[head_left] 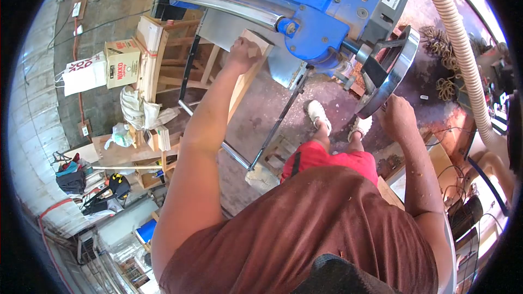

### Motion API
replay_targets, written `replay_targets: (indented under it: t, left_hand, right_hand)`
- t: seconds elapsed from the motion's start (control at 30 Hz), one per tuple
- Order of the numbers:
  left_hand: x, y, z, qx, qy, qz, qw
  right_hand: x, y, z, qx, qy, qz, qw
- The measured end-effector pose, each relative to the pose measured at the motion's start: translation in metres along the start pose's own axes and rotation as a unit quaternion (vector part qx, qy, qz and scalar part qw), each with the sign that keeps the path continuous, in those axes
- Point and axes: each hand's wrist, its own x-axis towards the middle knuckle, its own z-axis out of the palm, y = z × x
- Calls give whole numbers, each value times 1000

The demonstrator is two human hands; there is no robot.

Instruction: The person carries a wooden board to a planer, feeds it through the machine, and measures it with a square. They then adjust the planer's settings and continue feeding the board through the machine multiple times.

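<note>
A large blue machine (321,27) with a metal roller (234,6) along its near side stands in front of me. My left hand (244,57) is closed over the far end of a long wooden board (239,95), close to the machine's metal table (226,27). The board slants back toward me under my left forearm. On the right side, my right hand (397,115) is closed at the lower rim of the machine's metal handwheel (388,84). Its fingertips are partly hidden, and the exact grip point is hard to see.
A ribbed hose (455,38) runs down the right. Black support rails (278,122) reach from the machine toward me. At left are stacked boards (150,49), a cardboard box (122,64) and a white bag (84,74). Coiled rope (448,60) lies on the floor.
</note>
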Motion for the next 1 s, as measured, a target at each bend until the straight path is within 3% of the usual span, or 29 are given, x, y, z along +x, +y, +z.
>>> replay_targets:
  t: [0.23, 0.3, 0.33, 0.4, 0.5, 0.57, 0.63, 0.77, 0.87, 0.9, 0.97, 1.0]
  left_hand:
    - [4, -5, 11, -35, 6, -12, 999]
    - [7, -13, 25, -29, 112, 18, 993]
    - [8, -10, 20, -34, 117, 16, 992]
    - [7, 1, 8, 1, -11, -53, 999]
    - [14, -17, 25, -26, 1, -38, 999]
    - [-23, 30, -14, 3, 46, -84, 995]
    - [-30, 36, -28, -8, -25, -117, 993]
    - [-34, 15, -1, -101, 68, -169, 978]
    - [-39, 3, 4, -130, 54, -134, 981]
    - [-46, 3, 5, -121, 65, -113, 984]
    - [-47, -16, 16, -125, 84, -93, 984]
    - [-48, -34, 38, -145, 136, -30, 980]
  right_hand:
    - [0, -4, 2, -26, 15, 12, 999]
    - [1, -7, -1, -32, 16, 13, 999]
    - [1, -8, 0, -31, 13, 16, 999]
    - [-4, -6, 6, 21, 5, -11, 1000]
    - [-37, -32, -22, 85, -1, -59, 995]
    - [-47, -56, -81, 32, -9, -79, 996]
    - [-30, -52, -114, 25, 37, -79, 996]
    - [40, 5, -123, -51, 214, -7, 976]
    - [69, 41, -41, -212, 87, 44, 972]
    - [59, 64, -4, -97, 72, -44, 992]
    - [10, 38, 28, -1, 155, -196, 968]
    - [-31, -49, -30, -5, -58, 81, 995]
